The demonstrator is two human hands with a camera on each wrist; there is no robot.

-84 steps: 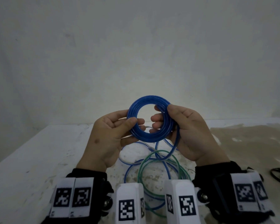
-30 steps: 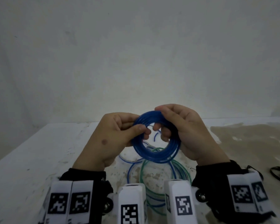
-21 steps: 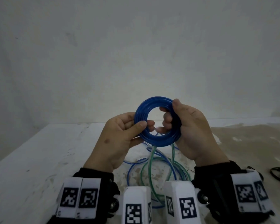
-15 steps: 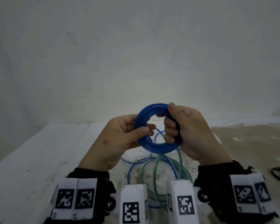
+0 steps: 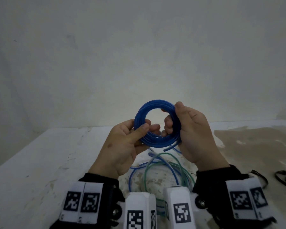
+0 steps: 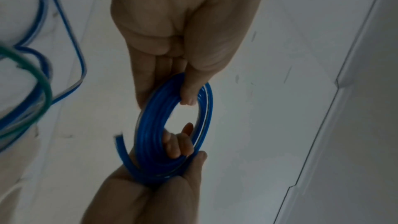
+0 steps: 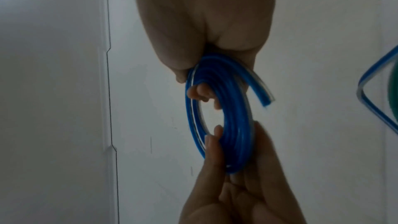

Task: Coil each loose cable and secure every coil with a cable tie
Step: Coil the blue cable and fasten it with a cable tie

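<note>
Both hands hold a coil of blue cable (image 5: 153, 104) upright above the table, its hole facing me. My left hand (image 5: 141, 130) pinches the coil's lower left, thumb in front and fingers behind. My right hand (image 5: 180, 111) grips the right side, thumb on the upper rim and fingers curled through the hole. The cable's short free end (image 5: 168, 148) sticks out below the coil by my right palm. The left wrist view shows the coil (image 6: 150, 125) pinched under the thumb. In the right wrist view the coil (image 7: 237, 125) and its free end (image 7: 264, 98) are plain. No tie is on the coil.
On the white table (image 5: 48, 162) under my hands lie a loose green cable (image 5: 155, 163) and another loose blue cable (image 5: 139, 167), overlapping in wide loops. Black cable ties (image 5: 284, 176) lie at the right edge, on a brown stained patch. A plain wall stands behind.
The coil was turned between my hands while the trailing blue cable was wound on. It now stands a little higher, with only a short free end left hanging.
</note>
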